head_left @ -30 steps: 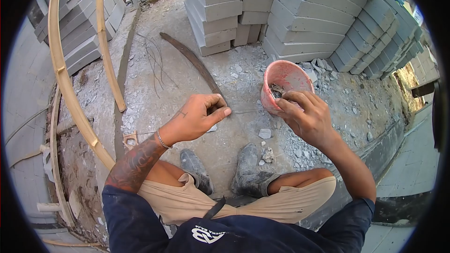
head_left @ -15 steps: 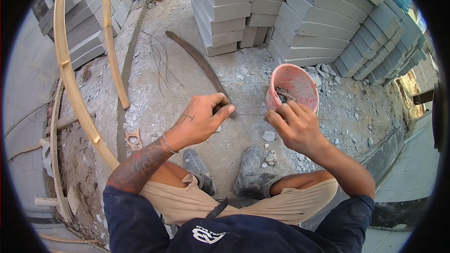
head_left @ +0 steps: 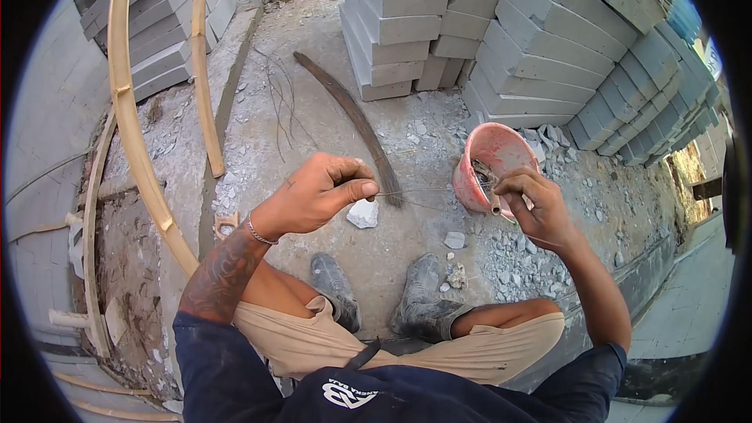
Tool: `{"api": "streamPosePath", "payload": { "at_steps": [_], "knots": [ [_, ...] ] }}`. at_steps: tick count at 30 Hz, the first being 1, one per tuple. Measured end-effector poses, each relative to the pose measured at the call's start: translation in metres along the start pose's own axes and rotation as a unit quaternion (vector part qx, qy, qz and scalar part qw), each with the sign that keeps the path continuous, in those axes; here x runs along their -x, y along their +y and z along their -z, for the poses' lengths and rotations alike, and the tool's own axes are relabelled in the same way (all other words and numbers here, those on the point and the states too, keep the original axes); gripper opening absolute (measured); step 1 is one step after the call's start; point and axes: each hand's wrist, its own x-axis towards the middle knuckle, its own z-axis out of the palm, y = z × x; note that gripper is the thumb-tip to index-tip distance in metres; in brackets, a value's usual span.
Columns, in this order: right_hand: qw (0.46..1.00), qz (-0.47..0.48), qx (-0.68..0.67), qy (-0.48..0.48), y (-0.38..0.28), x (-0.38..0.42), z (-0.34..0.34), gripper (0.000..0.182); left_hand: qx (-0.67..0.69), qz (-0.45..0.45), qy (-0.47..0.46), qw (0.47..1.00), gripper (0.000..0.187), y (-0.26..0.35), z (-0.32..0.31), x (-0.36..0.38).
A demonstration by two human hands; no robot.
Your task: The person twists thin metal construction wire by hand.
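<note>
My left hand (head_left: 329,192) pinches thin wire (head_left: 415,189) between thumb and forefinger. The strands stretch rightward from the fingertips, over the concrete floor, toward the bucket. My right hand (head_left: 535,207) is closed at the near right rim of a red, cement-smeared bucket (head_left: 501,145). A short tan, stick-like end (head_left: 495,205) shows at its fingertips; what it is I cannot make out. Inside the bucket lie small dark pieces, partly hidden. Below my left hand a white block chunk (head_left: 363,214) rests on the floor.
Grey block stacks (head_left: 407,23) stand ahead and to the right. A dark curved wood strip (head_left: 352,113) and loose wires (head_left: 280,102) lie on the floor. Bamboo strips (head_left: 141,149) and a saw handle (head_left: 225,225) are at left. Rubble (head_left: 533,266) surrounds the bucket.
My right hand has moved right and slightly down, and the tan end now shows at its fingers. My left hand has shifted slightly left, uncovering the white chunk. The view has shifted a little.
</note>
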Motion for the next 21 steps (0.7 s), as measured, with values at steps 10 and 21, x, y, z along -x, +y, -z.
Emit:
{"api": "streamPosePath", "payload": {
  "at_steps": [10, 21],
  "knots": [
    [0.973, -0.186, 0.079, -0.111, -0.064, 0.038, -0.036, 0.021, -0.167, -0.157, 0.221, 0.948, 0.026, -0.020, -0.010, -0.019],
    [0.928, -0.088, 0.358, -0.054, -0.060, 0.044, -0.041, 0.035, -0.109, 0.022, 0.261, 0.959, 0.035, -0.029, -0.013, -0.027]
  ]
}}
